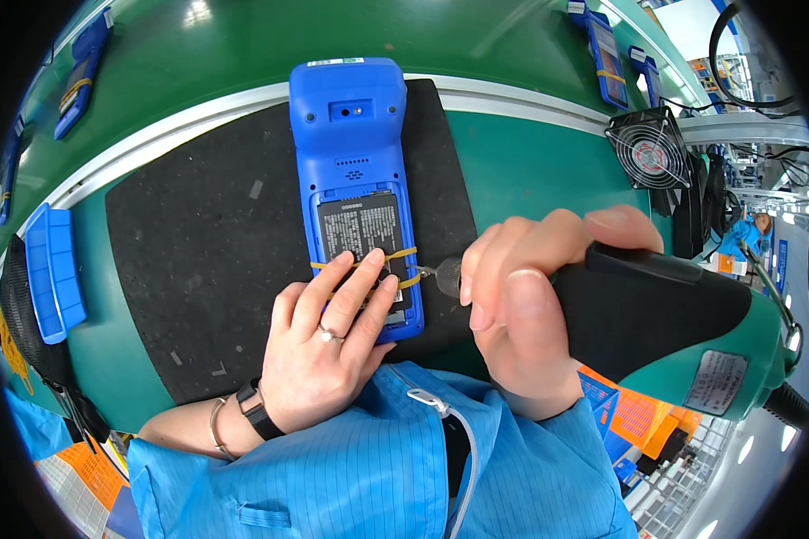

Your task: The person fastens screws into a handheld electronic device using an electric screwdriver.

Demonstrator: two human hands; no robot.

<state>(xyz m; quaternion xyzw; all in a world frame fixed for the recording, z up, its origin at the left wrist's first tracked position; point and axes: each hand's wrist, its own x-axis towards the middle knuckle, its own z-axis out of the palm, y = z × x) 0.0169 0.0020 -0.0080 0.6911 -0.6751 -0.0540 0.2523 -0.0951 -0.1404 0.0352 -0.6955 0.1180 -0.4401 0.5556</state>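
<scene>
A blue handheld terminal (349, 117) lies back side up on a black mat (207, 216), its battery bay uncovered. Inside the bay sits a black battery (358, 225) with white print. Yellow rubber bands (403, 254) cross the device's lower part. My left hand (328, 337) rests over that part, fingers stretched out flat across the battery and bands. From the right, my right hand (535, 296) grips a green and black electric screwdriver (665, 314) near its knurled nose. The screwdriver's bit is at the terminal's lower right edge, beside the bands; whether it touches a screw I cannot tell.
A blue plastic tray (52, 274) stands at the left edge of the bench. A small metal-grilled fan (649, 151) is at the back right. Behind a pale rail, more blue terminals (85, 76) lie on a green surface. Orange and blue bins (643, 418) show at lower right.
</scene>
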